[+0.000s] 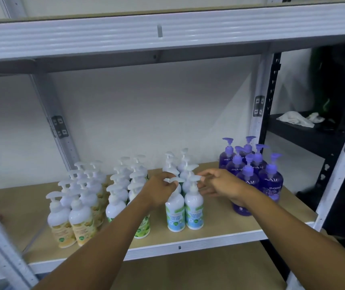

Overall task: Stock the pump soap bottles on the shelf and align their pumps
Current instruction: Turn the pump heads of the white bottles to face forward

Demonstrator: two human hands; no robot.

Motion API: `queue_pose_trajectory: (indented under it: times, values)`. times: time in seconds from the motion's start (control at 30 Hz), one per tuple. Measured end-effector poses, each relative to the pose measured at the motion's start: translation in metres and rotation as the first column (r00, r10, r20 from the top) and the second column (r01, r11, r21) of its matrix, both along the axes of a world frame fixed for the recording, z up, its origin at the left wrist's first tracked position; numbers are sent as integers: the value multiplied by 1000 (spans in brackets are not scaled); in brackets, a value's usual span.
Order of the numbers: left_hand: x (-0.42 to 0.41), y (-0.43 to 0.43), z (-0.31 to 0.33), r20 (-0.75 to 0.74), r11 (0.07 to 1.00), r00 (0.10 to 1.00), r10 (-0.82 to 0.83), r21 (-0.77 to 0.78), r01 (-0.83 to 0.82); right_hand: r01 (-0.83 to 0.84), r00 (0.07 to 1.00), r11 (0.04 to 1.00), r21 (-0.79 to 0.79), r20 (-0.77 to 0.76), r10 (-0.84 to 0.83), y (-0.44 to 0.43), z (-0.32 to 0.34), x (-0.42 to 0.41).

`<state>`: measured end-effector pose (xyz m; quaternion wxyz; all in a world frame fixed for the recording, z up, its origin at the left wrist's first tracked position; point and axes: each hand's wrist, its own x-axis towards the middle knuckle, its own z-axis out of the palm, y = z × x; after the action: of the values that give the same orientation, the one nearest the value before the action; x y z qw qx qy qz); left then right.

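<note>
Currently my left grip (pixel 160 190) is curled round the white pump head (pixel 176 180) of the front-left blue-label bottle (pixel 174 214). My right grip (pixel 221 185) reaches in from the other side, fingertips at the nozzle of the front-right blue-label bottle (pixel 194 212) — the blur keeps me from telling whether they pinch it or only touch it. Both bottles stand upright, side by side, heading a double row on the wooden shelf (pixel 219 218). Just right of them are the purple bottles (pixel 270 181); to the left stand the green-label bottles (pixel 116 206), then the yellow-label bottles (pixel 59 222). Further right, a white cloth (pixel 294 120) lies on a black rack (pixel 305 132).
</note>
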<state>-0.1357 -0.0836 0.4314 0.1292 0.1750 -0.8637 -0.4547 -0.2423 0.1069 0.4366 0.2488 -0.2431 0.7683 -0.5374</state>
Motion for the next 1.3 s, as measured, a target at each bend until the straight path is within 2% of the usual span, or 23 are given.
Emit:
queue_pose_trajectory:
  times: [0.13,0.4,0.53,0.6,0.77,1.0,1.17,1.3]
  values:
    - [3,0,3,-12,998,998,-59,-2,59,-21,1000,1000,6,7,21,-1,2,-3]
    - [4,1,6,17,998,1000,-22,53,21,-42,999,999,19,22,42,0,3,-7]
    - [-1,-4,14,-3,977,997,82,196,-79,-24,998,1000,9,64,23,3,5,-14]
    - [-6,-9,21,-36,971,994,108,220,-97,25,998,999,-31,64,-23,3,6,-17]
    - [-21,-23,28,15,981,999,51,184,-53,86,994,991,-98,71,-80,-6,3,-34]
    - [-37,-40,22,134,990,988,-75,125,58,-23,995,997,-78,98,30,-25,-14,-64]
    - [-46,-38,20,141,995,987,-71,75,61,-51,997,997,-52,60,54,-30,-20,-72]
    - [-51,-37,17,126,998,991,-46,50,40,-11,1000,997,-70,18,12,-34,-21,-67]
